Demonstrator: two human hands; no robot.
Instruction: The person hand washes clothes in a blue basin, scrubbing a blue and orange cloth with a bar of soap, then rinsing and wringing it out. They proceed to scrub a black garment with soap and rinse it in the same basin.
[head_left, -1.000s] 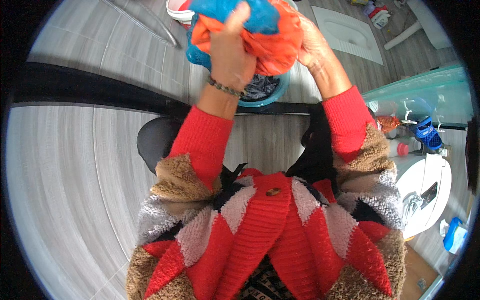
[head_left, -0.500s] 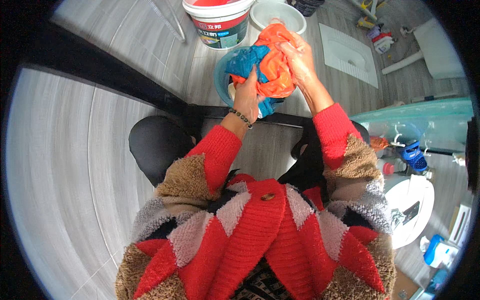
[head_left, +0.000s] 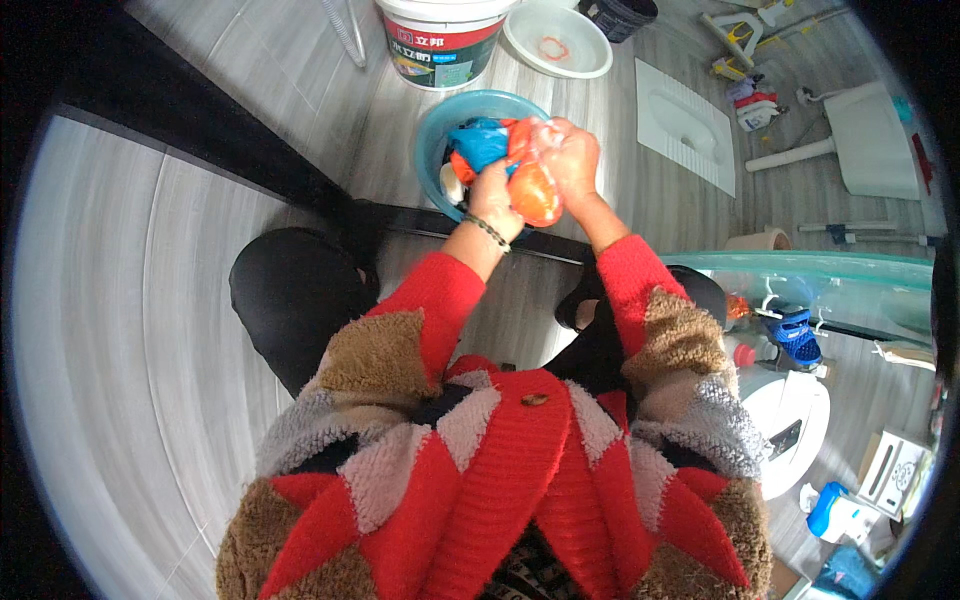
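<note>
Left hand [head_left: 492, 203] in close, and its fingertips are lost from sight, sunk behind the bunched orange cloth [head_left: 537, 192]! The right hand [head_left: 572, 160], just beside it, is curled into a tight fist, clamped on the upper part of that same bundle, its palm hidden. The left is half closed, thumb up, gripping from the near side; the two are close together with the orange between them. Blue cloth [head_left: 480, 143] spills out just beyond the left thumb; whether it is one piece with the orange, nobody could say from here.

Right under both hands sits the light-blue basin [head_left: 432, 170], its right side covered by fist and bundle. Inside, left of the left hand, there's a pale item [head_left: 452, 184] and something dark, both too crowded to make out.

Farther out, beyond the left hand, stands a white-rimmed paint bucket [head_left: 442, 62], its top cut off by the frame, contents out of sight. Beyond the right hand, a white basin [head_left: 588, 62] shows a reddish ring on its bottom, stain or print unclear. Behind that, a black bucket [head_left: 622, 20], cropped too, and away to the right hand's right, a squat toilet [head_left: 690, 135].
</note>
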